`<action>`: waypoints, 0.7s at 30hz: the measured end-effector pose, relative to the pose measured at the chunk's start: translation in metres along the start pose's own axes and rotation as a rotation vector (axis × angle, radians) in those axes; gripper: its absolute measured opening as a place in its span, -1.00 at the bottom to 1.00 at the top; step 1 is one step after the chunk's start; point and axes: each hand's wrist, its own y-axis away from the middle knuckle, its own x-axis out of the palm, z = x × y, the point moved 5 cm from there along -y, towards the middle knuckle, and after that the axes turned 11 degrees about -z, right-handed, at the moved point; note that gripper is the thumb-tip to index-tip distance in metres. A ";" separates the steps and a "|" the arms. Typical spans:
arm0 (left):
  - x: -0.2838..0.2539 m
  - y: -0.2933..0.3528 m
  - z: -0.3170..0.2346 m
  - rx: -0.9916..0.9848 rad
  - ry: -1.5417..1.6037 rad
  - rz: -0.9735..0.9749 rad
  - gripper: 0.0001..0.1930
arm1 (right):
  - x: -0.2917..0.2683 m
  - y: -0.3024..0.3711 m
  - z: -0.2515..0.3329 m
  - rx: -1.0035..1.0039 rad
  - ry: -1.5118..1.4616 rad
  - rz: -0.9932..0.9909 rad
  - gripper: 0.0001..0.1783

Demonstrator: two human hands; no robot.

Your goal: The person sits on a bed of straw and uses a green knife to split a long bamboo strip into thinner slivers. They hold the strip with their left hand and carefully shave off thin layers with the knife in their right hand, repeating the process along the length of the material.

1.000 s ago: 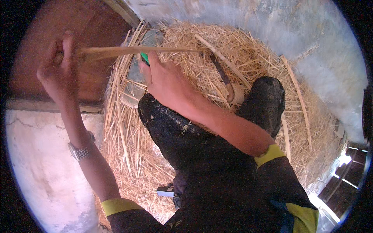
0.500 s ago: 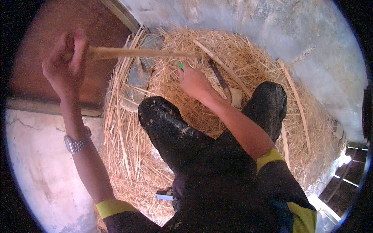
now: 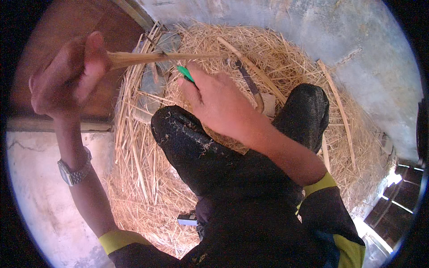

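While half a second back sat further out over the straw, right hand (image 3: 219,100) now pulled in above the left knee (image 3: 183,138), curled shut round a green-handled tool (image 3: 185,73) poking out past the thumb. Left hand (image 3: 67,80) raised higher, fist clamped on the butt of one pale bamboo strip (image 3: 161,57), held level, running right to meet the tool's tip. Below, a heap of straw (image 3: 286,67) against a grey wall (image 3: 339,40). Two dark-trousered knees blocking the middle of the heap. One wristwatch (image 3: 73,172) on the left wrist, one long knife (image 3: 248,85) lying in the straw.
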 end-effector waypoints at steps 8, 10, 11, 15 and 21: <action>-0.002 -0.006 -0.006 0.107 0.091 0.013 -0.89 | 0.008 0.004 0.011 -0.036 0.011 0.012 -0.73; -0.003 -0.006 -0.007 0.091 0.056 0.016 -0.89 | 0.008 0.009 0.000 -0.032 0.062 -0.043 -0.73; -0.003 0.000 -0.006 0.054 0.021 0.022 -0.89 | 0.009 0.012 -0.009 -0.032 0.086 -0.070 -0.72; -0.009 0.005 -0.001 -0.016 -0.001 0.020 -0.89 | 0.015 0.010 -0.028 0.013 0.071 -0.030 -0.72; -0.003 0.007 -0.003 -0.080 0.013 0.011 -0.90 | 0.025 0.015 -0.044 0.127 0.056 -0.068 -0.70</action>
